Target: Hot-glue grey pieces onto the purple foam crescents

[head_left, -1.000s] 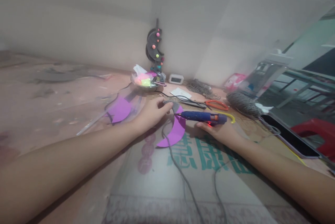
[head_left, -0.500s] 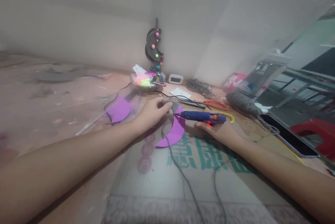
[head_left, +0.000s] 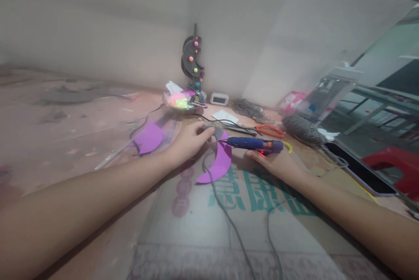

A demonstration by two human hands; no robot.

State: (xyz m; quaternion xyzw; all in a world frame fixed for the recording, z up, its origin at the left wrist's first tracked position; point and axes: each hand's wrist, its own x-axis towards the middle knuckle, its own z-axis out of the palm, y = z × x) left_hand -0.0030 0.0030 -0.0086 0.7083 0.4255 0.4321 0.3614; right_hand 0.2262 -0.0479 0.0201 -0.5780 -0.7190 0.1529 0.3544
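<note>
Between the fingers of the two hands lies a flat purple paper crescent (head_left: pixel 223 162), its upper end covered by grey yarn wrapping (head_left: pixel 219 133), over a printed cardboard sheet (head_left: pixel 196 232) on the surface (head_left: pixel 78 136). Left hand (head_left: pixel 191 140): thumb and fingers pinched on the wrapped end. Right hand (head_left: pixel 279 162): fingers appear closed around a blue glue gun (head_left: pixel 247 143) showing a red light, its nozzle aimed toward the left fingers at the wrapping's edge. A loose grey yarn strand (head_left: pixel 225 208) loops down from the left fingers and across the crescent's lower part.

Step in hand, as judged: applying glue just ahead of the wrapping. The next move would call for drawing the nozzle clear and laying the strand onto the glued part.

Not verifiable: nozzle contact, and any glue bead. The gun's handle and trigger are hidden at the right fingers; a yellow curved item (head_left: pixel 288 147) beyond them is partly covered. The strand is cut off by the lower frame edge; left of the left fingers, detail is blurred.
</note>
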